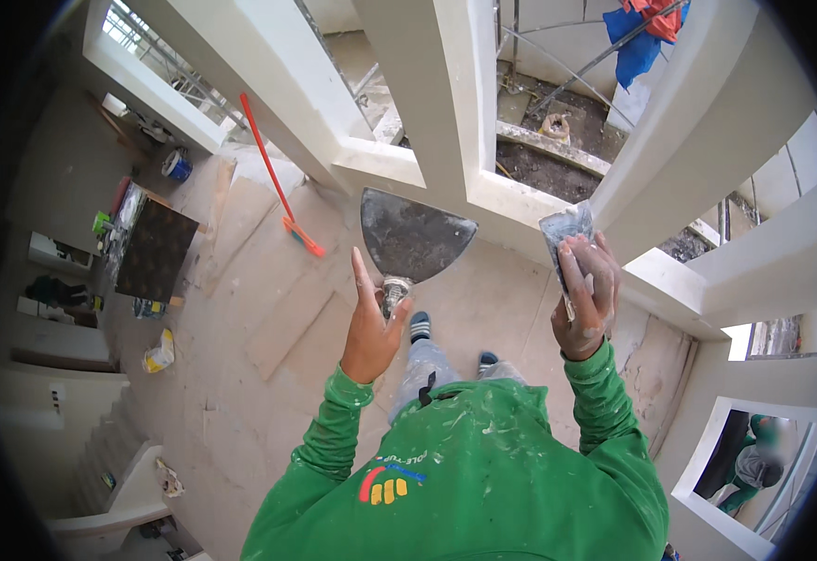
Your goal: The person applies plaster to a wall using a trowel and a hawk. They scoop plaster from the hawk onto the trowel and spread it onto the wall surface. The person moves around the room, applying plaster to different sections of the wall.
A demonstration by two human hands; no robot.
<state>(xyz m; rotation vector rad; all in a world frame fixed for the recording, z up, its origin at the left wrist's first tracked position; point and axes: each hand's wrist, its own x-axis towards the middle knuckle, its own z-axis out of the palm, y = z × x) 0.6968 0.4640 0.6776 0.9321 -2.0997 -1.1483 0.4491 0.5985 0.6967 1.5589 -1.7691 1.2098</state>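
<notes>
the person's left hand (373, 332), just off the centre toward seven o'clock, is clamped on the short handle of a wide scraper (416, 238), whose dark, fanned blade points to twelve, its index finger raised near the blade's side. the right hand (592, 292), at three o'clock, is closed around a plaster-smeared flat tool (566, 224); the fingers hide much of it. the two hands are well apart.

ahead, from eleven to two o'clock, pale posts (418, 84) rise from a low sill (513, 196) and bar the way forward; whether the flat tool touches the post behind it cannot be told. past them, toward half past one, are a pale sack (555, 126) and blue and red cloth (640, 47) by thin metal poles.

at ten o'clock a long-handled orange broom (282, 192) rests with its head on the floor (240, 290), clear of the feet, and farther out is a blue bucket (177, 165). at nine is a dark board (156, 251); below it, a yellow-and-white bag (159, 352). stairs (114, 435) are at eight. at four, another person (759, 465) shows through a framed opening (705, 447).
</notes>
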